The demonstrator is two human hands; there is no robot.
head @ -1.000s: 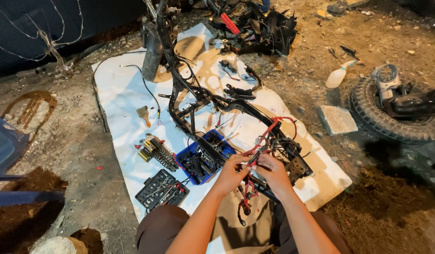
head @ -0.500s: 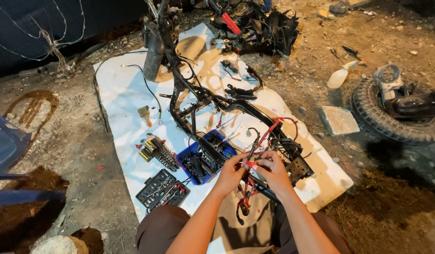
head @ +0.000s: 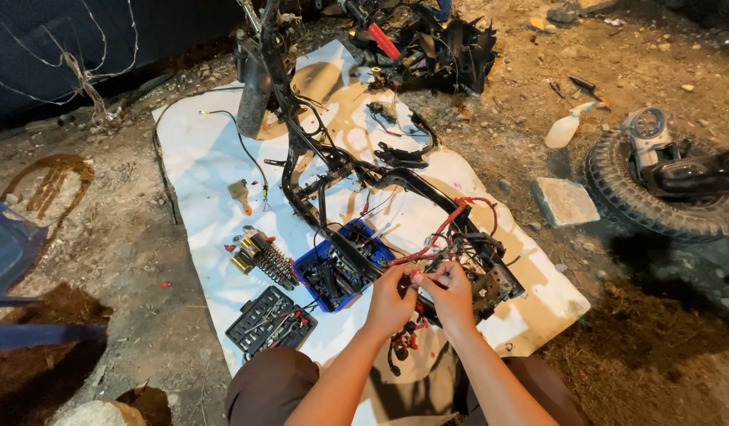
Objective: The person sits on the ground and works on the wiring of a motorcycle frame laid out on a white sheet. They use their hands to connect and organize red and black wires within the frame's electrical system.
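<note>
The fingertips of the left hand point(head: 392, 296) and the right hand point(head: 451, 290) are pressed together on a red wire bundle point(head: 439, 233) near the white sheet's point(head: 199, 181) near right corner, but what exactly is pinched is hidden by the fingers. One black frame point(head: 333, 162) is laid along the sheet, its top cut off. One blue tray point(head: 341, 268), one socket case point(head: 271, 319) and one spring shock point(head: 263, 256) are counted towards the near left edge.

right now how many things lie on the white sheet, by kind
frame: 1
blue tray: 1
socket set: 1
shock springs: 2
brush: 1
red wires, at both hands: 1 bundle
total: 7
</note>
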